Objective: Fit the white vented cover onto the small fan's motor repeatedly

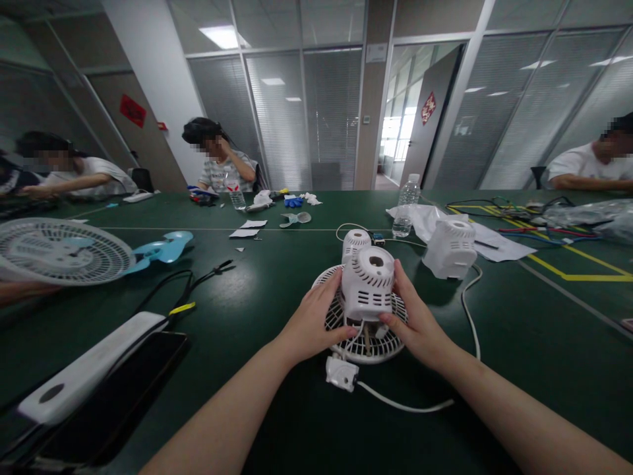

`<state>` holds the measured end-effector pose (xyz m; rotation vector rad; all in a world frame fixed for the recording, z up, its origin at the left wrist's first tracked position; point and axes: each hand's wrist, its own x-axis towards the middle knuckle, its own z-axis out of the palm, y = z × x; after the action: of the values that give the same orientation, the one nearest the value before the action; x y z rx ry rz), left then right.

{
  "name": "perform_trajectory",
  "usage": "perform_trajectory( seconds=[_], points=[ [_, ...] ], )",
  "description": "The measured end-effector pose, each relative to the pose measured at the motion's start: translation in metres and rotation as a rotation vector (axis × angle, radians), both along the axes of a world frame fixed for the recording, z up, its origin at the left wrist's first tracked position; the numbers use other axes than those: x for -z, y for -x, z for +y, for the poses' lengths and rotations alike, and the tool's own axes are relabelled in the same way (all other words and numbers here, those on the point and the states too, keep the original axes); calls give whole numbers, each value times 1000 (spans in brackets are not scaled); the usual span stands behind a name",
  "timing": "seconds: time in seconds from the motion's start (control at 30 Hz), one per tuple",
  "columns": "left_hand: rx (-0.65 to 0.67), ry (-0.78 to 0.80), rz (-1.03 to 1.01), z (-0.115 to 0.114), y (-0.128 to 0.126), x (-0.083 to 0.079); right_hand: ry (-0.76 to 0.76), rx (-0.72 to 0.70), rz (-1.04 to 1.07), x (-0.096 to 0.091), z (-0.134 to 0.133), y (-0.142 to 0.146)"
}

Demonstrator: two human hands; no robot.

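Between my two hands is a white fan motor housing [368,290] with vent slots and a round hole in its top. My left hand [319,315] grips its left side, and my right hand [413,315] its right side, thumbs at the lower front edge. Beneath it lies a round white fan grille [366,356], partly hidden by the housing and my fingers. White wires show under the housing's front edge. A small white switch box [342,373] with a cord lies just in front of the grille. Behind the held housing stands a second white housing [356,241].
Another white housing [451,247] stands right, near a plastic bottle [408,201] and white sheets. Left are a fan grille [64,251], blue fan blades [161,253], a white power strip [93,363] and a black phone [119,396]. Several people sit around the green table [232,409].
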<state>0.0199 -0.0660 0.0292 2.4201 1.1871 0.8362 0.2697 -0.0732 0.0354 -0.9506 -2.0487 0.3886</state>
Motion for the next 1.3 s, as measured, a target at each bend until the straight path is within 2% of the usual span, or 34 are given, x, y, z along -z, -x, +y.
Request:
perform_trajectory(
  seconds=[0.23,0.63,0.97,1.3],
  points=[
    [-10,27,-2,-1,0,-1,0,31,-30,-5,-2,2],
    [-3,-16,-6,-1,0,-1,-21,8,18,-1,0,1],
    [-9,7,14,-2,-1,-1,-19,54,-24,-3,0,0],
    [-17,24,-46,-1,1,-2,-22,60,22,-5,1,-2]
  ],
)
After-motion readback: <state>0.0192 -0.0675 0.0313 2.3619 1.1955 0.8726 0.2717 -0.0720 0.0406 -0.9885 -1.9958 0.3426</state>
